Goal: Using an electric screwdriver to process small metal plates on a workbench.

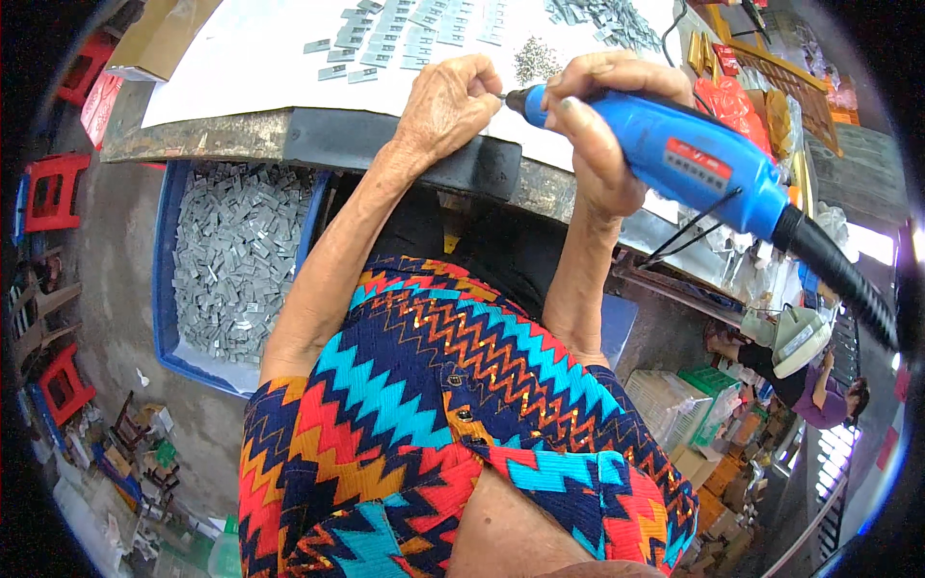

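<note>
My right hand (605,154) is wrapped round a blue electric screwdriver (650,135), whose black nose points left. The fingers of my left hand (445,108) are pinched together right at the tool's tip. Whatever sits between those fingers is too small and too covered to make out. Just beyond both hands lies a heap of tiny dark screws (536,60) on the white table sheet (241,82). Small grey rectangular plates (385,39), each with a dark slot, are spread in rough rows farther off. A denser pile of grey parts (626,24) sits at the far right.
Below the table's left side stands a blue bin (166,289) full of grey pieces (236,260). A padded black bar (356,140) runs along the table edge. The tool's ribbed black cable (838,265) trails right. Red stools (55,193) stand left; a person (824,405) is at far right.
</note>
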Available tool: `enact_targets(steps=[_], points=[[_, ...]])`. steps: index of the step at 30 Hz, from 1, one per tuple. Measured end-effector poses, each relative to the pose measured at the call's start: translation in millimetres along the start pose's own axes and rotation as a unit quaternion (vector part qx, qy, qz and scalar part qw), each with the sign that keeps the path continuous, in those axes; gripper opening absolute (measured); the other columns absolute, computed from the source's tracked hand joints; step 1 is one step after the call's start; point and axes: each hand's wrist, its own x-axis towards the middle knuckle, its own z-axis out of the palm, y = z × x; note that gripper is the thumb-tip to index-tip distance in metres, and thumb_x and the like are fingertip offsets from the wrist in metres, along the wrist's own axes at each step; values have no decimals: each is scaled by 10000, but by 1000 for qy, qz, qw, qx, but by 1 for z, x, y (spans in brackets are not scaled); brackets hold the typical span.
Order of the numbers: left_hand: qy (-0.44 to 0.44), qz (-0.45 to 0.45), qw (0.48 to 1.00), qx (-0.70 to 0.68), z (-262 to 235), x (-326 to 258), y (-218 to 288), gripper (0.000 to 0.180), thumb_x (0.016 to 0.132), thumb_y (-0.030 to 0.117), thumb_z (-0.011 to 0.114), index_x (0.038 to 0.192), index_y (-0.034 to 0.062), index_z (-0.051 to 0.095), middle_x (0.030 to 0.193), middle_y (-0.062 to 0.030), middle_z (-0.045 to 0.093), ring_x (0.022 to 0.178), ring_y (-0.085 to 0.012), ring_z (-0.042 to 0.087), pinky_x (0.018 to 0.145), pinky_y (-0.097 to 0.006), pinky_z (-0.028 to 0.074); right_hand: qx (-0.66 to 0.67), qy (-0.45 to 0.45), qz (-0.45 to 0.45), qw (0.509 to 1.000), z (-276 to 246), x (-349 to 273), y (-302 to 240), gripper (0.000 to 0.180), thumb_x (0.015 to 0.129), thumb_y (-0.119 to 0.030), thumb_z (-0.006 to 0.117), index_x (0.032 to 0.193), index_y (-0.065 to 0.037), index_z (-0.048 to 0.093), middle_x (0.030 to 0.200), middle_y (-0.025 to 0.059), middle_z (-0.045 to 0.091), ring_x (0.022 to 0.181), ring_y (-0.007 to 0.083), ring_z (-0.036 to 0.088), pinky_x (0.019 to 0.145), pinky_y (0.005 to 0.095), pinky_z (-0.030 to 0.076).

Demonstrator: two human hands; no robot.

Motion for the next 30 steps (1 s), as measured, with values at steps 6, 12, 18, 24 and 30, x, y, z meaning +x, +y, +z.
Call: enact_targets(steps=[6,12,18,24,30], points=[[6,44,999,2,5,2,-10,136,726,107,589,827,16,590,613,-29,560,551,-89,510,498,-238,415,-7,-77,-114,990,-15,19,-27,343,671,24,500,1011,13,461,790,225,533,557,199,507,558,386,454],[-80,-32,982,-166,-15,-2,-8,177,781,128,571,930,38,600,676,-4,584,574,-53,501,519,-195,418,70,76,-82,991,-18,3,-27,318,666,109,550,950,20,438,775,203,551,557,211,542,524,301,482],[-90,-47,972,-210,-19,-3,-4,215,765,116,557,936,2,617,669,-42,603,577,-78,532,533,-215,444,10,119,-48,992,-19,-7,-24,263,692,46,516,953,28,499,801,215,559,559,205,512,581,366,450],[-74,-27,977,-196,-25,-9,3,204,774,94,558,946,3,617,679,-29,597,600,-70,524,554,-210,436,-60,178,-20,982,-26,-8,-21,209,675,25,536,880,54,519,744,193,557,537,184,507,578,344,452],[-30,-58,996,-66,-76,-59,26,188,772,88,579,937,11,625,751,-26,614,680,-85,569,628,-208,450,-43,202,-26,978,-40,-9,-14,216,671,29,541,886,46,531,716,170,551,540,191,512,574,345,449]])
